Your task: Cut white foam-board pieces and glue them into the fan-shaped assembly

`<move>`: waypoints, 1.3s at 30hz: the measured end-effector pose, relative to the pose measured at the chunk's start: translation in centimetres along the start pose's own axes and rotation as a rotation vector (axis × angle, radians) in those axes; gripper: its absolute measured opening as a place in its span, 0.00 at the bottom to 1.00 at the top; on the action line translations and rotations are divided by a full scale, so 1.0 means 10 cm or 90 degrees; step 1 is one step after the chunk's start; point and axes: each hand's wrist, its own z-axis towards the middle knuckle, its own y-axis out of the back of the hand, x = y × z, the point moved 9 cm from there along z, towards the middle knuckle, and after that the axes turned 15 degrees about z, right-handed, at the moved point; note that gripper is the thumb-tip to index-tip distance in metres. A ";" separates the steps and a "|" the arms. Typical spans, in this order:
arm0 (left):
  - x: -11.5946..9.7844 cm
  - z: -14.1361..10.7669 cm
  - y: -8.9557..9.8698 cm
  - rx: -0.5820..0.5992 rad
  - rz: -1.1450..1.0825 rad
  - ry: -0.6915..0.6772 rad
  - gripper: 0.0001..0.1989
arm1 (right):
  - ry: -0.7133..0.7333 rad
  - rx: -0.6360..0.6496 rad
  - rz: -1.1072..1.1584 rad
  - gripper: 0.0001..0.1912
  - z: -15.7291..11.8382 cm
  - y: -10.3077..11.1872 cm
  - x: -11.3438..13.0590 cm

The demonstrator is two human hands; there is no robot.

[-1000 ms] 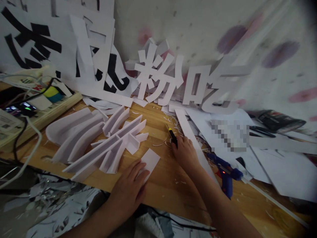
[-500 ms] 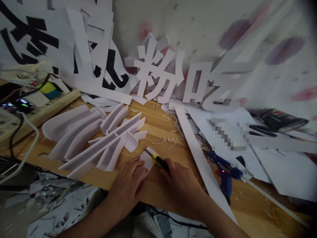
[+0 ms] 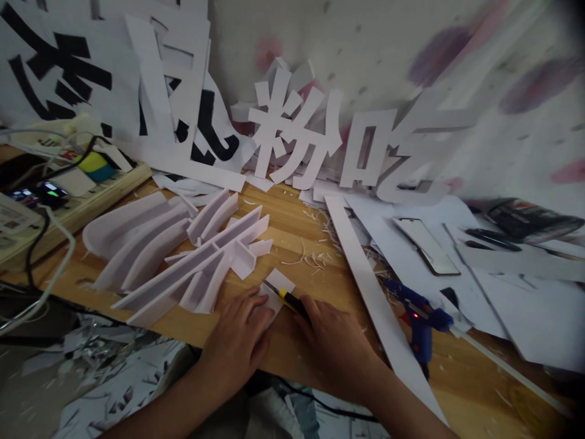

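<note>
A small white piece of board [image 3: 280, 278] lies on the wooden table in front of me. My left hand [image 3: 242, 326] holds it down from the left, with bent fingers on its edge and the thumb below. In my right hand [image 3: 331, 332] is a yellow and black utility knife [image 3: 289, 298]. Its blade points up and left across the piece; whether it touches the surface I cannot tell. Just beyond my left hand stands a white character built of thin walls [image 3: 214, 251].
A long white strip [image 3: 361, 274] runs along my right side. Past it lie a blue glue gun [image 3: 418, 323] with its red light on, a phone [image 3: 427, 245] and white sheets. Cut-out characters [image 3: 297, 131] lean on the wall. A power strip [image 3: 91, 201] with cables is at left.
The knife's blade tip has shifted slightly to the left and down over the board piece. My left hand stays where it was. The view has turned a little.
</note>
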 end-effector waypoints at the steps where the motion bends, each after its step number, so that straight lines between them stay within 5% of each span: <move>1: 0.00 0.00 0.00 0.001 0.001 0.001 0.13 | 0.004 -0.002 -0.005 0.07 0.00 0.00 0.01; 14: -0.01 -0.01 -0.04 -0.003 -0.014 0.001 0.10 | 0.070 0.083 -0.159 0.09 0.06 -0.05 0.17; 39: 0.01 0.00 0.00 -0.015 -0.010 0.023 0.11 | 0.083 0.004 -0.072 0.10 0.04 -0.08 0.05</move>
